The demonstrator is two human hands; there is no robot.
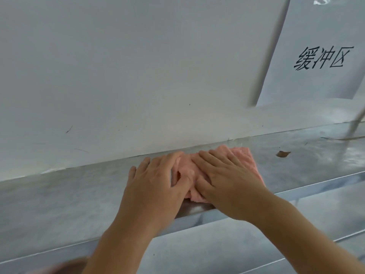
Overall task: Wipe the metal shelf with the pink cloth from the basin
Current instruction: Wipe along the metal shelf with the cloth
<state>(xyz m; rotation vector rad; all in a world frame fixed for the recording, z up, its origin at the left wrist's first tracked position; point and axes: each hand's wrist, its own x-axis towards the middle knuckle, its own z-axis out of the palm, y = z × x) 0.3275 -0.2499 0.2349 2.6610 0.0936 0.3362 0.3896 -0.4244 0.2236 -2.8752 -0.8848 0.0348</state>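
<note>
A pink cloth (pixel 244 159) lies bunched on the top of the metal shelf (pixel 69 194), close to the white wall. My left hand (pixel 156 186) presses flat on the cloth's left part, its fingers spread and partly on the bare metal. My right hand (pixel 223 178) lies flat over the cloth's middle, fingers pointing to the back left. Only the right edge and a strip between the hands show. No basin is clearly in view.
A white wall (pixel 138 76) rises right behind the shelf. A brown spot (pixel 282 154) marks the metal right of the cloth. A thin metal post (pixel 355 125) stands at far right. Lower shelf levels (pixel 256 248) show below. A reddish-brown blur (pixel 65 266) sits at the bottom edge.
</note>
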